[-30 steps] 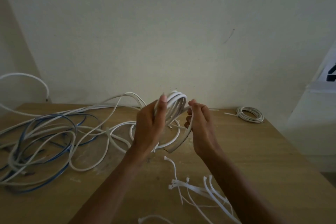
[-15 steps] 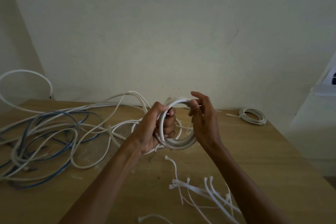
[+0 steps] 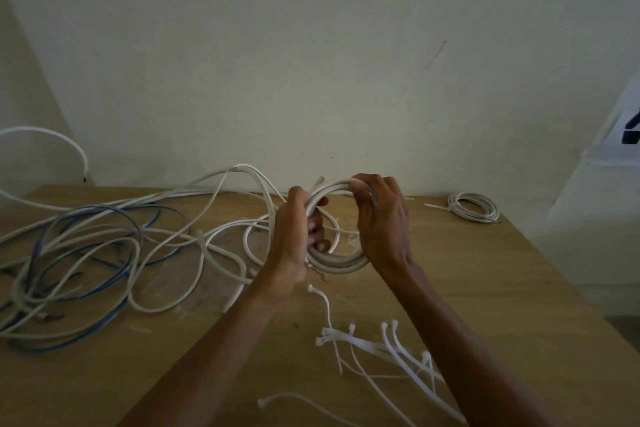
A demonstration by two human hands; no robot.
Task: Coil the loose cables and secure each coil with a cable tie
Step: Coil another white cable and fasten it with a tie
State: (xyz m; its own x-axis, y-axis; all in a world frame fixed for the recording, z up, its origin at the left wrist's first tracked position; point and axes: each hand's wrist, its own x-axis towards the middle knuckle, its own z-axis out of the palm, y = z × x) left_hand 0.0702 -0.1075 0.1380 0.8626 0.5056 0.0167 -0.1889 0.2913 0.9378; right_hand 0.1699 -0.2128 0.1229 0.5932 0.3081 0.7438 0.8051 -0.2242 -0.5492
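Coil (image 3: 337, 262) gripped between left hand (image 3: 294, 246) and right hand (image 3: 382, 222).

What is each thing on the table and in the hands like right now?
white coil: wound up, held in both hands, no tie seen.
left hand: grips the white coil.
right hand: grips the white coil.
loose cables: tangled on the table.
cable ties: unfastened, lying loose.
small coil: wound up, lying flat.

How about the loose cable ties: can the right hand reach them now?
Probably, once freed: the right hand grips the coil with the left hand, but the cable ties lie exposed beside its forearm.
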